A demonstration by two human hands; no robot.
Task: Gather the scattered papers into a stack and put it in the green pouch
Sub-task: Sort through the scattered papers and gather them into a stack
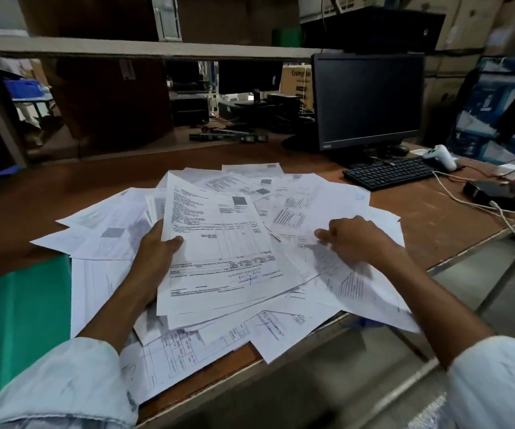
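Observation:
Several white printed papers (104,224) lie scattered and overlapping across the brown desk (420,218). My left hand (157,252) grips a small stack of sheets (219,243) at its left edge, thumb on top, raised slightly over the pile. My right hand (352,239) rests on loose sheets to the right, fingers pinching at one paper (358,286). The green pouch (17,311) lies flat at the desk's left front, partly under the papers' edge.
A black monitor (367,100) and black keyboard (389,173) stand at the back right. A white device (441,156), white cables (482,209) and a black box (491,191) lie at the far right. Some sheets overhang the desk's front edge (281,357).

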